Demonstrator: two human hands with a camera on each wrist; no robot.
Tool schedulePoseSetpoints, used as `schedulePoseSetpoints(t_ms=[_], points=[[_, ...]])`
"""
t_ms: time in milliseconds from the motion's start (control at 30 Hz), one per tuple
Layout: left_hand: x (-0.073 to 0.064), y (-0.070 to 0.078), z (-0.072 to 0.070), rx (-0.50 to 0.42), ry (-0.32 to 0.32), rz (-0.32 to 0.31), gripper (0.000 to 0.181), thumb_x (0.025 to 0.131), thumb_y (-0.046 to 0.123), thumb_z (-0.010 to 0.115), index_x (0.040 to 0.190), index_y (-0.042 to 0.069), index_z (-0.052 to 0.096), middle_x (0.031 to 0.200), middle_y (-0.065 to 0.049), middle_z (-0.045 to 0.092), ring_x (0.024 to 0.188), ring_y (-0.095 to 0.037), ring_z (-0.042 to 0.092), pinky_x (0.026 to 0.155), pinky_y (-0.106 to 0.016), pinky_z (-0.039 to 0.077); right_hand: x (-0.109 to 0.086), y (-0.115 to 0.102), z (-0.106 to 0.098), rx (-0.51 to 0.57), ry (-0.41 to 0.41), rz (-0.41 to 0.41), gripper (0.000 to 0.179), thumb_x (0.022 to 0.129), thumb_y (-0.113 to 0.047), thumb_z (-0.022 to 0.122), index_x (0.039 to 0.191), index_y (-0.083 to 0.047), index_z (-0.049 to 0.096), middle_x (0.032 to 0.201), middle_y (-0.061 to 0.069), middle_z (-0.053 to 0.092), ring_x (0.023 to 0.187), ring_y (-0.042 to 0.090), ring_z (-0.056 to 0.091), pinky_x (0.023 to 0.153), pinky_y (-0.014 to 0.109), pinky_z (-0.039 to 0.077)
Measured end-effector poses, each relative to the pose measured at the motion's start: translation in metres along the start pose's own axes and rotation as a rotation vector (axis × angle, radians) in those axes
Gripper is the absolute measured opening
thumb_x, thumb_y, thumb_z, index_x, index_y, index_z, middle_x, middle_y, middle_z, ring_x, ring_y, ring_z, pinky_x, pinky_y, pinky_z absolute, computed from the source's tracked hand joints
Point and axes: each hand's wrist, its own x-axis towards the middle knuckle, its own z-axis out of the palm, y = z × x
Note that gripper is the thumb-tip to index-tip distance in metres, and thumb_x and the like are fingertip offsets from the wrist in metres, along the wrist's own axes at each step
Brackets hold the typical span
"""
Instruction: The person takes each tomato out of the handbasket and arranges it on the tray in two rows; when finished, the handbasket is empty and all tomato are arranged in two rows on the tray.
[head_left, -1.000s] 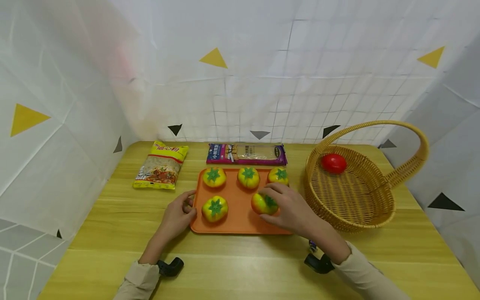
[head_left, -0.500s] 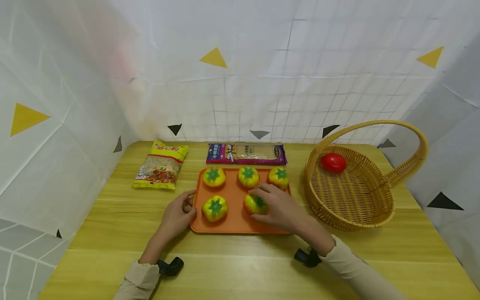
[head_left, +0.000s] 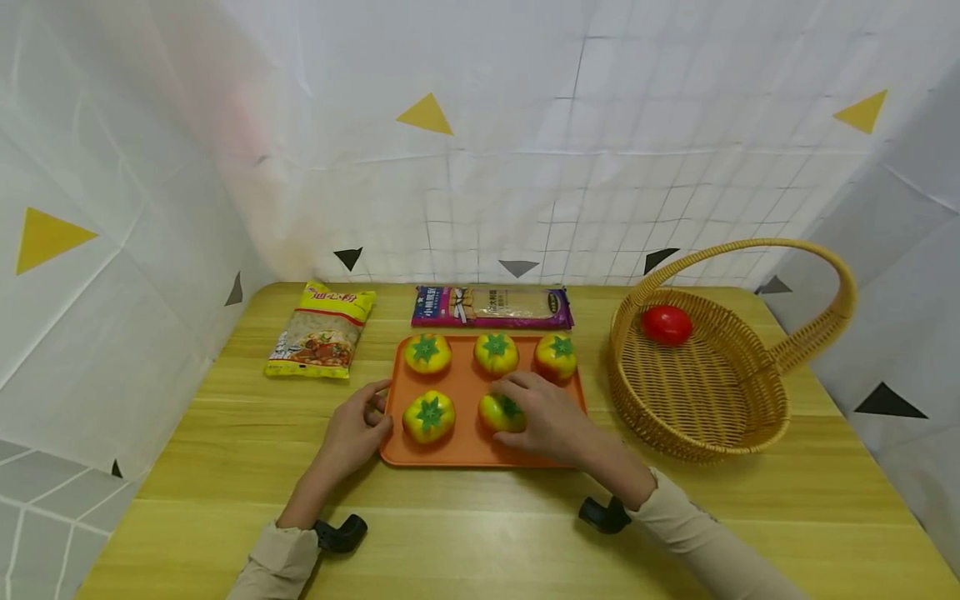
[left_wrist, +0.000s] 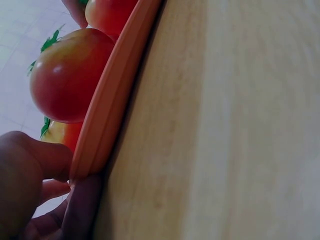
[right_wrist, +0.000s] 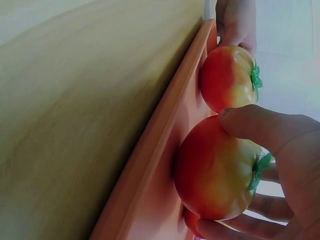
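Note:
My left hand point(head_left: 356, 427) pinches the left rim of an orange tray point(head_left: 467, 442), thumb at the edge and fingers around it; the left wrist view shows the thumb point(left_wrist: 50, 159) against the rim. In my right hand point(head_left: 549, 421) is a yellow-and-red tomato point(head_left: 495, 412) with a green leafy top, at the tray's front, right of centre. The right wrist view has thumb and fingers around this tomato point(right_wrist: 215, 170), low over the tray. Another tomato point(head_left: 429, 417) sits front left; three more, including the back middle one point(head_left: 496, 356), line the tray's back.
A wicker basket point(head_left: 701, 446) with a tall handle stands to the right, a red egg-shaped item point(head_left: 667, 326) inside it. Behind the tray lies a purple noodle packet point(head_left: 492, 307). A yellow food bag point(head_left: 321, 331) is at the back left of the wooden table point(head_left: 450, 542).
My right hand has moved left along the tray with the tomato, nearer the front left tomato. My left hand has stayed at the tray's rim.

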Motion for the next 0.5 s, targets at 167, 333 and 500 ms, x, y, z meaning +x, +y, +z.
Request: schedulePoseSetpoints(t_ms=[167,333,500], points=[[0.0,0.0,0.0,0.0,0.003,0.0,0.057,0.087,0.004,0.068,0.142,0.01,0.055,0.1,-0.007,0.063,0.08,-0.014,0.065,0.072,-0.034,0.052,0.0,-0.001,-0.003,0.014,-0.008,0.026,0.072,0.075,-0.037,0.088,0.136,-0.009,0.06,0.132,0.01,0.058,0.117,0.028,0.057,0.096,0.048,0.048],[-0.001,0.0,0.0,0.002,0.004,-0.001,0.057,0.087,0.003,0.068,0.143,0.01,0.055,0.1,-0.007,0.063,0.08,-0.013,0.065,0.072,-0.033,0.052,-0.002,-0.003,-0.008,0.026,-0.012,0.047,0.076,0.072,-0.04,0.089,0.136,-0.01,0.06,0.134,0.01,0.057,0.118,0.029,0.057,0.098,0.05,0.046],[-0.001,0.0,0.0,0.008,0.006,0.001,0.058,0.087,0.003,0.068,0.143,0.01,0.054,0.101,-0.007,0.063,0.081,-0.013,0.066,0.072,-0.033,0.053,-0.006,-0.003,-0.012,0.005,0.015,0.027,0.077,0.07,-0.04,0.09,0.135,-0.01,0.061,0.133,0.009,0.057,0.119,0.028,0.056,0.099,0.048,0.046]])
